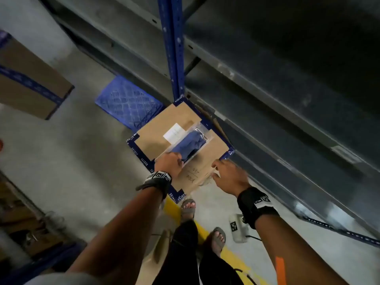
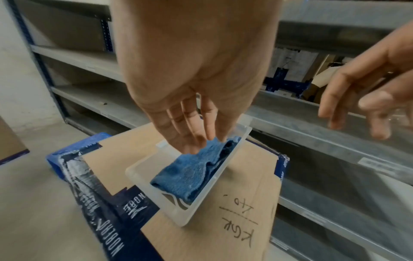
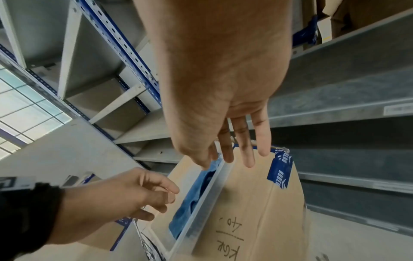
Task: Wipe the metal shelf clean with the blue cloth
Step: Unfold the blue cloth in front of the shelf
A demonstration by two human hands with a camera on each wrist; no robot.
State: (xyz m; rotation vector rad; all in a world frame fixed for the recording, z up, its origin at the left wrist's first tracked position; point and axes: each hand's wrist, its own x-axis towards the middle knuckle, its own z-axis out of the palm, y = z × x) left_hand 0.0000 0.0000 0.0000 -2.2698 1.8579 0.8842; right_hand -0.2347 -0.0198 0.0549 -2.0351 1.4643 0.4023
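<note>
The blue cloth (image 1: pixel 190 145) (image 2: pixel 192 173) lies crumpled in a clear plastic tray (image 2: pixel 201 211) on top of a taped cardboard box (image 1: pixel 164 124). My left hand (image 1: pixel 174 161) (image 2: pixel 196 141) reaches down at the tray's near end, its fingertips at the cloth (image 3: pixel 192 203) and holding nothing. To the right, my right hand (image 1: pixel 218 171) (image 3: pixel 234 157) hovers over the box with straight fingers, empty. The grey metal shelf (image 1: pixel 267 99) (image 2: pixel 312 123) runs behind and to the right of the box.
A blue shelf upright (image 1: pixel 173 48) rises just behind the box. A blue plastic crate (image 1: pixel 127 101) lies on the floor to the left, and another cardboard box (image 1: pixel 30 79) stands further left. My sandalled feet (image 1: pixel 188 206) stand by a yellow floor line (image 1: pixel 226 254).
</note>
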